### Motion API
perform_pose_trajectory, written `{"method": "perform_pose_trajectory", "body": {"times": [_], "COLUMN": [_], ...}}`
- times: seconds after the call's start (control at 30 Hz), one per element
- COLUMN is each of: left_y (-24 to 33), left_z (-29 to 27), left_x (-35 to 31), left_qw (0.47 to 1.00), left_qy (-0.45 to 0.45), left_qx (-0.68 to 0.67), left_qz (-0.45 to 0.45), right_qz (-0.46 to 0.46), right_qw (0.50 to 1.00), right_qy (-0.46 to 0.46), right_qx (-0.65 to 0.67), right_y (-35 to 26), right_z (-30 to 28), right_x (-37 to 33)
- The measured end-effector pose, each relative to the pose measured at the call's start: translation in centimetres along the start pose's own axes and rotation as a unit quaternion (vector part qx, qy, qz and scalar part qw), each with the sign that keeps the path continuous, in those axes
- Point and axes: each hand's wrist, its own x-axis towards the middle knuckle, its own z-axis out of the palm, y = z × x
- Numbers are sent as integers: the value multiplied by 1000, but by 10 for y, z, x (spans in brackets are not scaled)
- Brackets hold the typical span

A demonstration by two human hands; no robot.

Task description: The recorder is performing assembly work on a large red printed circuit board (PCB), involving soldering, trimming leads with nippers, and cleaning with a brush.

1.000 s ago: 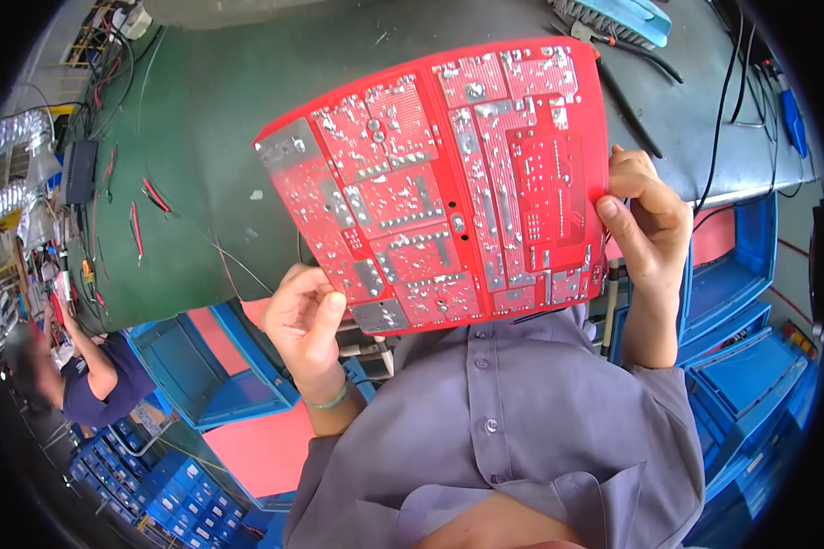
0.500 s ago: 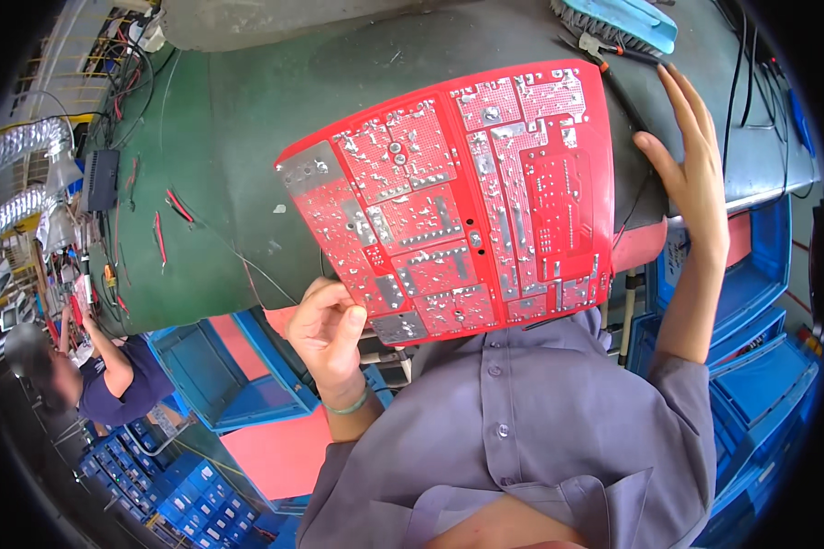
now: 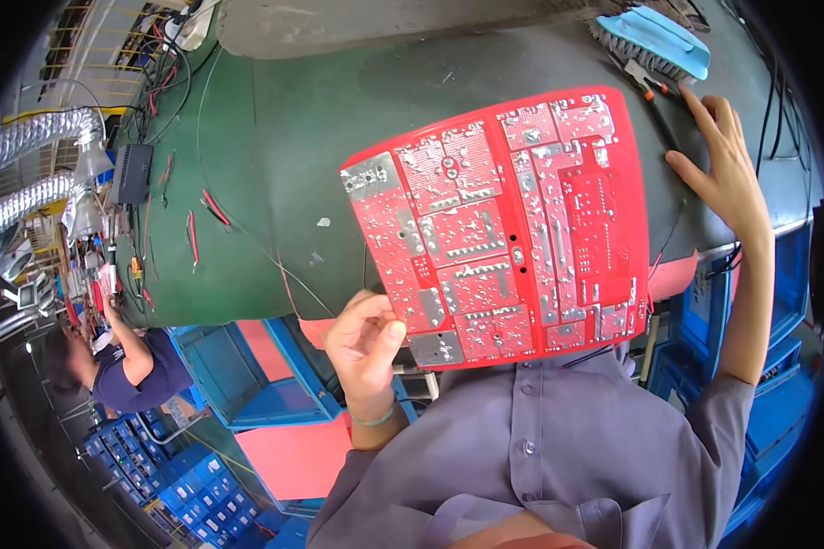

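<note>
My left hand pinches a large red circuit board at its lower left corner, thumb in front. The board is tilted up over the near edge of the bench, its solder-covered side facing me. To the right of the board, my right hand reaches over the bench with fingers apart. Its fingertips and thumb are close beside the dark, orange-marked handles of a pair of pliers. Whether they touch the handles I cannot tell. Just beyond the pliers lies a blue brush with grey bristles.
The green bench mat carries red wire pieces and a black box at left. Blue bins stand below the bench on both sides. Black cables hang at far right. Another person works at far left.
My view has shifted, so the bench and board appear farther right and lower. My right hand has come closer around the pliers' handles. My left hand keeps its pinch on the board.
</note>
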Motion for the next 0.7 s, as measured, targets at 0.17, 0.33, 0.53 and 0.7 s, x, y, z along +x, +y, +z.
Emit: {"method": "perform_pose_trajectory", "body": {"times": [0.17, 0.33, 0.53, 0.7], "left_y": [-2, 0, -5, -7], "left_z": [-4, 1, -1, -1], "left_x": [3, 5, 4, 3], "left_qw": [1000, 1000, 1000, 1000], "left_qy": [-7, 3, 16, 10], "left_qx": [1, 8, 8, 0], "left_qz": [3, 4, 14, 15], "right_qz": [2, -10, -67, -92], "right_qw": [997, 995, 996, 991], "right_qy": [81, 86, -23, 7], "right_qx": [-3, 56, -47, -97], "right_y": [-8, -33, -94, -96], "right_z": [2, -29, -52, -51], "right_x": [-15, -55, -63, -58]}}
